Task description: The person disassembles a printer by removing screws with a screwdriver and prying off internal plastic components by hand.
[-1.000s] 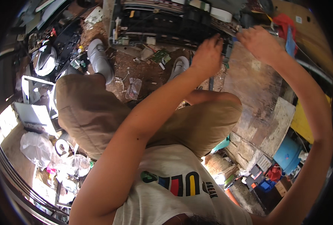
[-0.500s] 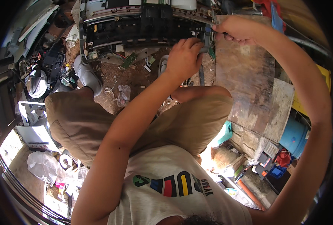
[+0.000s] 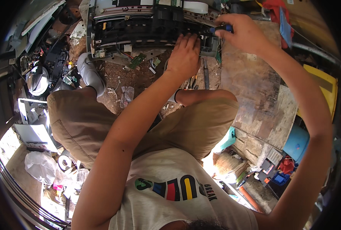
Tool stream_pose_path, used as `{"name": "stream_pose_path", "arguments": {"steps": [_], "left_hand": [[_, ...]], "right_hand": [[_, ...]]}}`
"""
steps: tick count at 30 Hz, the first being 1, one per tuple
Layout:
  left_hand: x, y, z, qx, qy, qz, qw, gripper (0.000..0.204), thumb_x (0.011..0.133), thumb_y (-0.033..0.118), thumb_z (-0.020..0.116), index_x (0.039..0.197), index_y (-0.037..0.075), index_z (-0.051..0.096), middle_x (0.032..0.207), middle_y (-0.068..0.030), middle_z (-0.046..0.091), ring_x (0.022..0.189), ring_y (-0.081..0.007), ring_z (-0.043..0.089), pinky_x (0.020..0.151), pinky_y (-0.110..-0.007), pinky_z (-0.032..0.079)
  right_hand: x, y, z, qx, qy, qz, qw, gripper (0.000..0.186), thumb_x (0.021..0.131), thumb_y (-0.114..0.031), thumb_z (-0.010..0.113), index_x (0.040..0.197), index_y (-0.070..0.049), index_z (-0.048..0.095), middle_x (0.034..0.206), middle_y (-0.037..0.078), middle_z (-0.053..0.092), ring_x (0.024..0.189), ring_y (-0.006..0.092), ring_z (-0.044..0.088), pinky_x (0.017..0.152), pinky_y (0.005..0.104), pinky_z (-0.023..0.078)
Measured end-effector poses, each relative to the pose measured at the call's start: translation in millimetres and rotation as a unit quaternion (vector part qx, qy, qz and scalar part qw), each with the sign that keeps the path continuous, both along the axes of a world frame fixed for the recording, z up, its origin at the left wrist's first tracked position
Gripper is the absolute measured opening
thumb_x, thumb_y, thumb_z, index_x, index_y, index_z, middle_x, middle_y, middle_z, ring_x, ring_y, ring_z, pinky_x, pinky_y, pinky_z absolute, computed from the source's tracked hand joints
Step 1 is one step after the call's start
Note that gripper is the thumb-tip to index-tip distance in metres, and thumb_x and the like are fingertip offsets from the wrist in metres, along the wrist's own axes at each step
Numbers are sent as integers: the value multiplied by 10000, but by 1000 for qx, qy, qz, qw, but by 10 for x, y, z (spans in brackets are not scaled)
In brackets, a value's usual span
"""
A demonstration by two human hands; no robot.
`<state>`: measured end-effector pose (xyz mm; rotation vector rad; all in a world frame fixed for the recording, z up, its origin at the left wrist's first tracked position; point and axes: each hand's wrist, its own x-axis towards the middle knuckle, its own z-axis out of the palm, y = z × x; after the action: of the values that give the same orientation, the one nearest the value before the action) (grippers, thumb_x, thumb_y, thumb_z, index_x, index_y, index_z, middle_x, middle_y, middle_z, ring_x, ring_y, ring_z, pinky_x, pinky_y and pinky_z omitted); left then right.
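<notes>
An opened printer [image 3: 136,32], long and black inside with a grey frame, lies across the far side in front of me. My left hand [image 3: 184,55] rests on its near edge towards the right end, palm down with the fingers stretched out over the black part. At the printer's right end, my right hand [image 3: 241,32] has its fingers closed round a screwdriver [image 3: 227,28] with a blue handle. The tool points left into the machine; its tip is too small to make out.
A worn wooden board [image 3: 251,76] lies to the right. Beneath the printer's near edge are a green circuit board [image 3: 138,60] and a dark bar [image 3: 206,73] on the dirt floor. Scrap parts crowd the left, and a blue container [image 3: 296,142] stands at the right.
My left hand has shifted left along the printer's edge and flattened its fingers. My right hand has turned, and the blue handle now shows between its fingers. The view has shifted slightly.
</notes>
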<state>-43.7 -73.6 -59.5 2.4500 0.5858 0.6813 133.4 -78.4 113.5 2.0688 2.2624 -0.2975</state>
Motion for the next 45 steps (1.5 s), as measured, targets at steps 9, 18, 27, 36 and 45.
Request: {"name": "stream_pose_path", "arguments": {"steps": [9,18,27,36,45], "left_hand": [[-33,52,-90,-28,-70,-37,996,553,753,188,732,1232,-29,561,1252,-173,494,1255,-371,446,1131,-503,320],[52,51,138,-111,-134,23,984,438,765,129,711,1161,-6,583,1239,-186,518,1165,-395,513,978,-480,445],[551,637,566,-132,43,-68,988,233,832,129,653,1053,56,657,890,-206,686,854,-381,675,750,-480,552],[258,908,1271,-88,-27,-65,994,274,830,56,643,1096,-14,638,916,-192,697,887,-356,686,791,-431,537],[-447,978,1160,-89,-24,-79,993,309,811,227,750,1066,64,689,955,-169,692,822,-323,690,752,-401,559]], "right_hand": [[-99,12,194,-206,-136,-152,957,265,922,-295,628,961,-39,682,809,173,656,774,351,658,735,463,518],[-162,157,233,3,-171,256,951,225,829,-111,568,1050,-96,602,969,85,531,1012,303,577,902,402,471],[-97,-297,-28,164,108,-14,980,291,855,-96,614,1125,-23,530,1059,188,542,979,389,588,844,437,507],[27,-407,-6,214,64,28,974,291,861,-173,634,1127,-81,559,914,192,662,862,397,652,748,495,522],[-121,-361,131,27,-10,-139,990,398,824,-169,657,1190,-49,560,1037,221,641,983,382,627,817,462,523]]}}
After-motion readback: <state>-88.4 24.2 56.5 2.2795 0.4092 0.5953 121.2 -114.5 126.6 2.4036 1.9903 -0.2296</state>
